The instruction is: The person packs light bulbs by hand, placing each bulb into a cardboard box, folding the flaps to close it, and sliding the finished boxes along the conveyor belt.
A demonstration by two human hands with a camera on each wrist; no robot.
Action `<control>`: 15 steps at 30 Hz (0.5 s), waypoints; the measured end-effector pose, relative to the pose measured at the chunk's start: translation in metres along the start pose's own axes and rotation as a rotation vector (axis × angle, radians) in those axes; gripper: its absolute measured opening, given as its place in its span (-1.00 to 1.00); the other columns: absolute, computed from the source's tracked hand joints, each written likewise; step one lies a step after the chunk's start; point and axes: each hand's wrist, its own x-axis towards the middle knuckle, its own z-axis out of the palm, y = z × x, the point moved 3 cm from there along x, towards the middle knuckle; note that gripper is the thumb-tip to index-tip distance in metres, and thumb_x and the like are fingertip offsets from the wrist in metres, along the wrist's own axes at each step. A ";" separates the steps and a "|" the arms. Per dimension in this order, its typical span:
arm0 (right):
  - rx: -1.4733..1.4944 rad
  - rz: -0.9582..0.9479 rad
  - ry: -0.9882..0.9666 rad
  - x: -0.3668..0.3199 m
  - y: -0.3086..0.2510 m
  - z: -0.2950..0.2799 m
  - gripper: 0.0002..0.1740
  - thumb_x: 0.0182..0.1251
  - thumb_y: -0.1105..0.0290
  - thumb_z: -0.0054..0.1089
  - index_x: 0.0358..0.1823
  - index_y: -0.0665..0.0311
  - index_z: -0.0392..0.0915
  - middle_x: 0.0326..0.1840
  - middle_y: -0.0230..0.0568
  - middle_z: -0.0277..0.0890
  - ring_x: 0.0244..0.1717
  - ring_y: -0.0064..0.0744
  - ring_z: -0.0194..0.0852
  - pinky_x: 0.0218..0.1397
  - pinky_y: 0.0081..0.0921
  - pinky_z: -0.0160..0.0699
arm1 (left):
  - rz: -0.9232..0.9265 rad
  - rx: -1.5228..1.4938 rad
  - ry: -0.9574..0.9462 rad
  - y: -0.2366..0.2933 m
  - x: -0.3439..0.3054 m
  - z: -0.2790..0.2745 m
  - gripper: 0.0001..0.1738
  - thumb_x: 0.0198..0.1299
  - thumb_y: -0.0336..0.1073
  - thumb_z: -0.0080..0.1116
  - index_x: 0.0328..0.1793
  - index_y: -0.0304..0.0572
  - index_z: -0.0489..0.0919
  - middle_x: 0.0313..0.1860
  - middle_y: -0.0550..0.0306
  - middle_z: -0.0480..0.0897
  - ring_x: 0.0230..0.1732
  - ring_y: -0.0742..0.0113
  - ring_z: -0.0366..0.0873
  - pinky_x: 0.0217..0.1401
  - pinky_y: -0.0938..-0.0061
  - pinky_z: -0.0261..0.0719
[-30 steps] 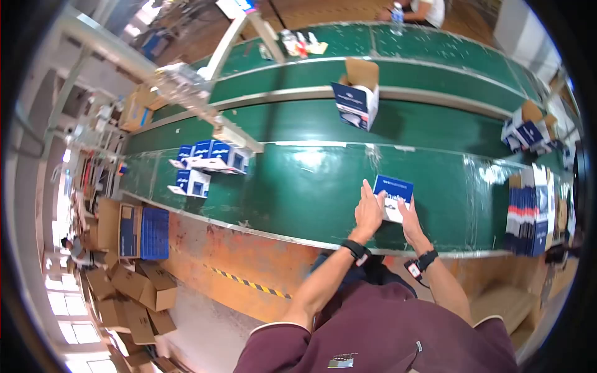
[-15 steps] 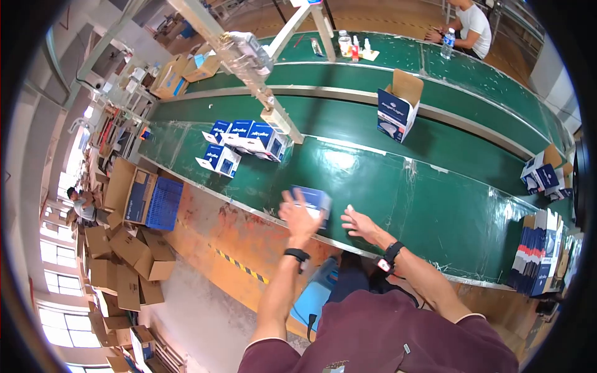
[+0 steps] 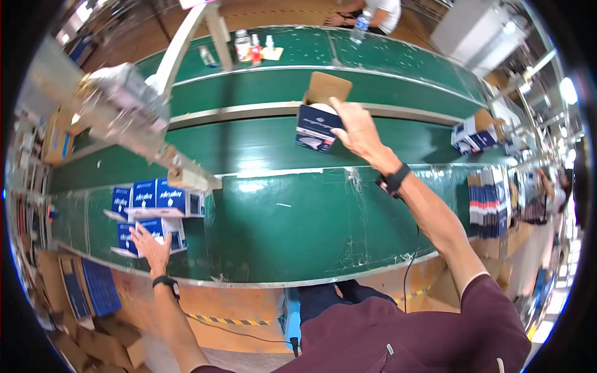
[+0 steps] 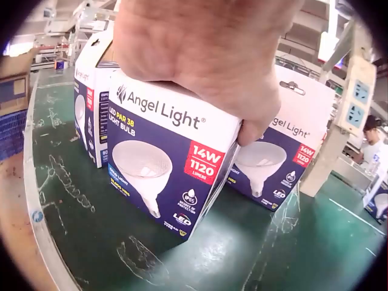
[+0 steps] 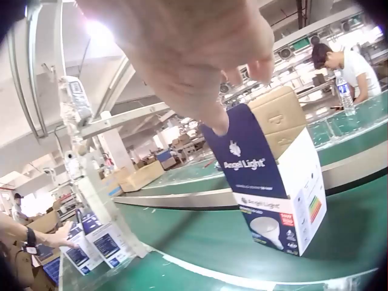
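Note:
At the left of the green bench, my left hand [image 3: 152,248] holds the top of a blue-and-white light bulb box [image 4: 163,163]. In the left wrist view my thumb lies against its right side edge; the other fingers are hidden behind the hand. More boxes of the same kind [image 3: 171,198] stand close behind it. My right hand [image 3: 360,133] reaches to a taller open-topped Angel Light box [image 5: 267,188]. Its thumb is at the front panel's upper edge, and the fingers spread apart above the opening, beside the raised brown flap [image 5: 280,121].
A stack of flattened boxes [image 3: 488,205] stands at the bench's right end. More open boxes [image 3: 476,132] sit behind it. A post [image 3: 193,177] rises beside the left group. Across the bench, a person [image 3: 382,15] sits near a water bottle [image 3: 360,26].
Both hands were at one light bulb box near the front edge; the left hand took it leftward to the group. My right hand left it and moved up to the open box.

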 end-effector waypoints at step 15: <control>0.090 -0.149 -0.340 -0.126 0.083 -0.120 -0.70 0.03 0.63 0.25 -0.23 0.14 0.79 0.23 -0.15 0.67 0.24 -0.03 0.64 0.22 -0.21 0.69 | 0.059 0.139 0.496 0.075 -0.059 -0.058 0.16 0.31 0.11 0.43 0.76 -0.48 0.08 0.77 -0.50 0.04 0.72 -0.55 0.02 0.73 -0.22 0.06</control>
